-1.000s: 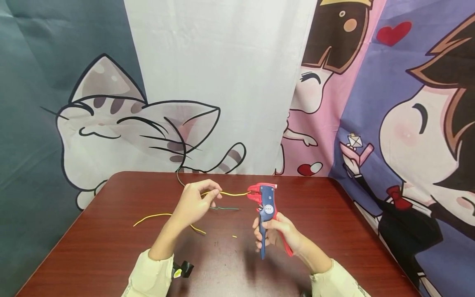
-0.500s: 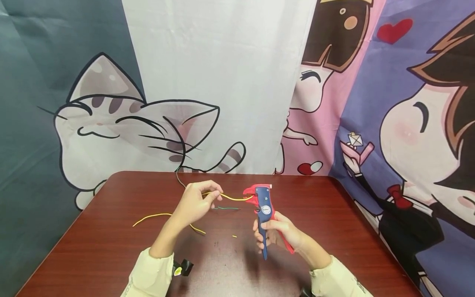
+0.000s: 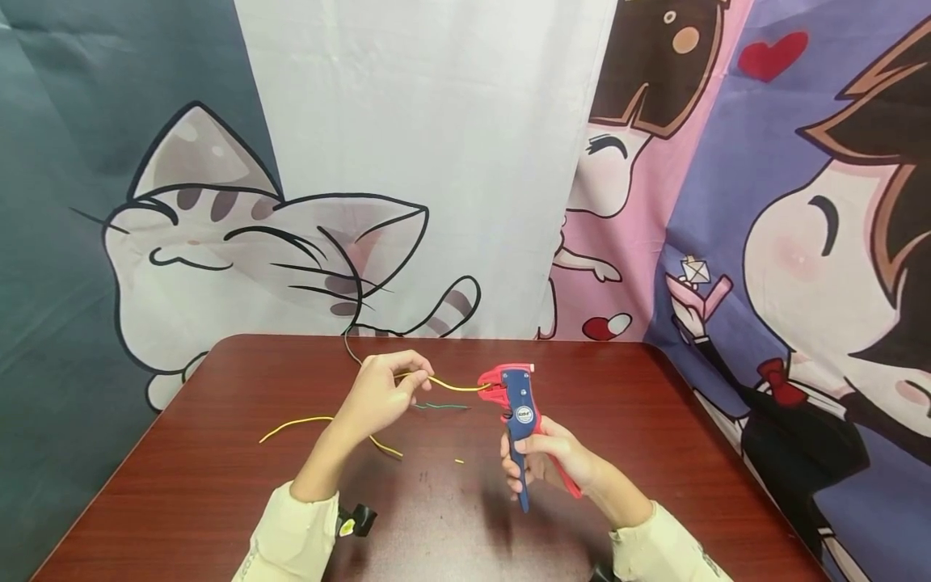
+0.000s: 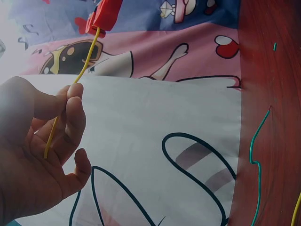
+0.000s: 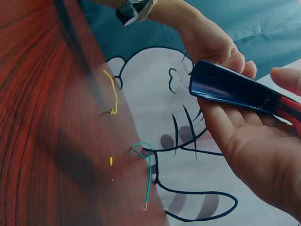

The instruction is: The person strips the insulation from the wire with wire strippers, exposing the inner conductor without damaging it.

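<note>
Head view: wire stripper (image 3: 522,398) upright, nose toward the left hand, held up over the dark red-brown surface (image 3: 436,533). Blue body, round white label, red jaws, one red handle. Yellow wire (image 3: 452,389), thin and slightly sagging, runs into those jaws; can't tell from here if they bite. Hands well apart: left hand (image 3: 389,396) pinches the wire, right hand (image 3: 541,458) has fingers wrapped round the handles. Lying below: green wire (image 3: 445,406), more yellow wire (image 3: 291,422), short yellow offcut (image 3: 459,461).

Left wrist view: thumb and index clamped on the wire, other fingers loosely bent, tail end against the palm. Far end at the red jaws. Small green offcut (image 4: 275,46) near the green wire.

Right wrist view: blue handle across the right fingers, thumb on the far side. Green wire's tip looks bare.
</note>
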Motion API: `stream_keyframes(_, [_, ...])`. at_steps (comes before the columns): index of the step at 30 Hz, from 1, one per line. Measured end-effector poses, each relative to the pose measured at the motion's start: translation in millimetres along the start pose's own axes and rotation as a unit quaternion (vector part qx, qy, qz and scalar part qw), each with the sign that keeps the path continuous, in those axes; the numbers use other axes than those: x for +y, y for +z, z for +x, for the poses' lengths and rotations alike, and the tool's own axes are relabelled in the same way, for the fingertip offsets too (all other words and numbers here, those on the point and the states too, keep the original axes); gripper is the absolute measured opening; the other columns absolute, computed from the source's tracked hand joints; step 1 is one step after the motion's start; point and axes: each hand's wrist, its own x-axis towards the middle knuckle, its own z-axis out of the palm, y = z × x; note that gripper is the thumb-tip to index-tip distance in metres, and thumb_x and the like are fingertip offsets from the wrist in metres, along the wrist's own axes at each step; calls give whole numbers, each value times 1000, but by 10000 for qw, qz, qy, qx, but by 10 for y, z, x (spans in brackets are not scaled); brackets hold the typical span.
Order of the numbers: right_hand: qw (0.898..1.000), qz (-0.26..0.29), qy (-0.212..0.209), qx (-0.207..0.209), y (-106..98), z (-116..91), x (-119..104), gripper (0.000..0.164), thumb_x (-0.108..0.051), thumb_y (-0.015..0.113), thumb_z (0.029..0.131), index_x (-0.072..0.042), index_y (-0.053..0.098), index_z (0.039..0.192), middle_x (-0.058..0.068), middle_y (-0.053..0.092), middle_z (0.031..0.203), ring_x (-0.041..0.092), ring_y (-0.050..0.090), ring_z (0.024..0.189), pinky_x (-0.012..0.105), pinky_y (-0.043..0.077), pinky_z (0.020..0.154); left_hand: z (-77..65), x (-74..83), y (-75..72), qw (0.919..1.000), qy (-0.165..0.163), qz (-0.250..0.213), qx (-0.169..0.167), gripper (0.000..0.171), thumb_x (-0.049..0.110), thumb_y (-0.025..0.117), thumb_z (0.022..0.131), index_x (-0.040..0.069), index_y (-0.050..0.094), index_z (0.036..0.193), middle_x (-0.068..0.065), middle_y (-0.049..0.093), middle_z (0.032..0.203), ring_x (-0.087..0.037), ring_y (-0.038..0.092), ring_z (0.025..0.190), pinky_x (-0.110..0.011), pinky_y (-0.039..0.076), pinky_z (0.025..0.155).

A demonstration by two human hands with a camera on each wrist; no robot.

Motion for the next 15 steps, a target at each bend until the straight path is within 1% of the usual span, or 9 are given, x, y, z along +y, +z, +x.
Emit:
stream_keyframes(3, [10000, -42, -6, 8, 13, 5, 1, 25, -5, 32, 97, -5, 55, 107, 3, 63, 86, 17, 66, 77, 39, 56, 77, 2, 7, -2, 10000, 24, 29, -14, 18, -3, 66, 89, 12, 70, 82, 7, 67, 68, -7, 56, 49, -25, 45, 47])
stream_keyframes(7, [9999, -54, 65, 148, 39, 6, 10, 22, -5, 34, 97, -7, 55, 102, 3, 59, 81, 15, 64, 72, 37, 56, 74, 5, 15, -12, 10000, 70, 29, -50, 17, -3, 65, 90, 12, 70, 82, 8, 66, 68, -8, 56, 50, -26, 45, 48])
stream_keyframes(9, [9997, -36, 92, 208, 62, 6, 18, 20, -5, 35, 96, -7, 55, 99, 3, 56, 77, 15, 61, 68, 35, 55, 71, 7, 18, -19, 9999, 119, 29, -80, 17, -3, 65, 90, 12, 70, 83, 7, 66, 69, -8, 57, 51, -26, 46, 48])
stream_keyframes(11, [9997, 16, 94, 233, 86, 13, 28, 18, -5, 36, 96, -8, 54, 96, 3, 53, 74, 15, 57, 65, 32, 53, 68, 3, 26, -32, 9996, 213, 172, -102, 16, -2, 66, 89, 12, 70, 84, 7, 67, 70, -8, 58, 53, -27, 45, 49])
stream_keyframes(12, [9997, 51, 87, 218, 99, 16, 34, 17, -4, 36, 96, -8, 53, 96, 3, 51, 73, 15, 55, 64, 31, 52, 67, -4, 36, -38, 9987, 309, 399, -121, 15, 0, 67, 89, 14, 71, 85, 7, 66, 69, -7, 57, 55, -27, 45, 56])
stream_keyframes(13, [9998, 79, 67, 193, 112, 20, 41, 17, -4, 36, 96, -8, 52, 96, 4, 50, 72, 15, 53, 63, 30, 51, 67, -13, 47, -41, 9962, 432, 738, -140, 13, 3, 69, 89, 16, 71, 86, 8, 67, 72, -6, 57, 59, -29, 44, 65])
stream_keyframes(14, [9998, 114, 36, 160, 126, 24, 48, 17, -3, 35, 96, -9, 52, 96, 4, 49, 72, 16, 51, 62, 29, 51, 66, -21, 59, -41, 9909, 634, 1180, -145, 11, 6, 70, 89, 17, 71, 87, 9, 68, 75, -7, 58, 64, -34, 43, 73])
stream_keyframes(15, [9998, 145, 20, 137, 138, 30, 55, 18, -3, 35, 96, -10, 52, 97, 4, 49, 72, 16, 49, 62, 28, 50, 66, -30, 71, -38, 9815, 876, 1697, -129, 9, 10, 72, 88, 19, 72, 88, 10, 69, 79, -7, 59, 70, -41, 40, 79])
